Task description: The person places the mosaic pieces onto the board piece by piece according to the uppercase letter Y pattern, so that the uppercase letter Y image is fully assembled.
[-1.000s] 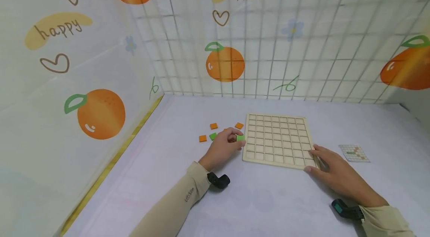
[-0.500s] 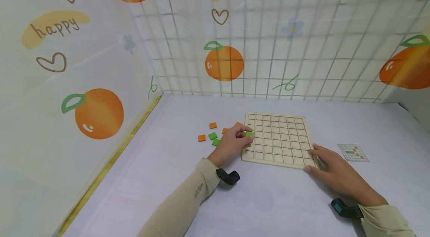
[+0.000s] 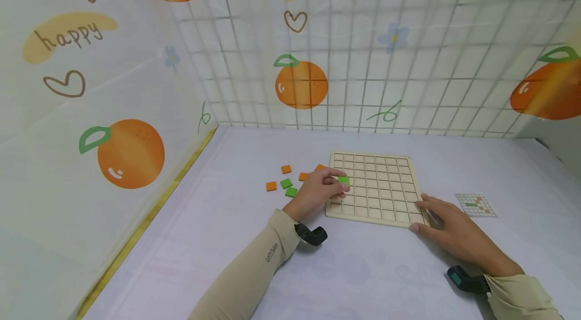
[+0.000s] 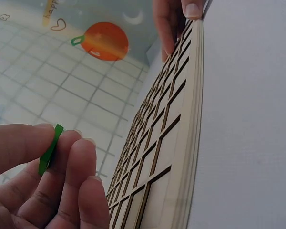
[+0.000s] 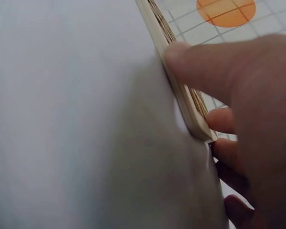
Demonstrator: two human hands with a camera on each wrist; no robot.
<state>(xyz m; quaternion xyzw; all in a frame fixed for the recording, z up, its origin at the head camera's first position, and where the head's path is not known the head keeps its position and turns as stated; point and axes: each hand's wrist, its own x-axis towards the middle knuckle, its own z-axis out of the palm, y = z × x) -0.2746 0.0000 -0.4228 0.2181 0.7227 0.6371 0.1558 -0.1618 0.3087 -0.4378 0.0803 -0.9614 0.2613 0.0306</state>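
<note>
The left hand (image 3: 315, 189) has moved toward three o'clock, grip pinching a green tile (image 3: 343, 180), now above the wooden board's (image 3: 381, 191) nine-o'clock squares, no longer beside them; the right hand (image 3: 454, 232) holds its four-o'clock corner.

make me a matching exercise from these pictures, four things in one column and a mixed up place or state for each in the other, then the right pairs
Things
1. rightmost green square tile
2. pale wooden grid board
3. leftmost orange square tile
4. small printed grid card

Places and states, as the head view shows them
A. lying left of the board
B. touched near its corner by the right hand
C. lying right of the board
D. pinched by the left hand

Pairs: 1-D, 2-B, 3-A, 4-C
</note>
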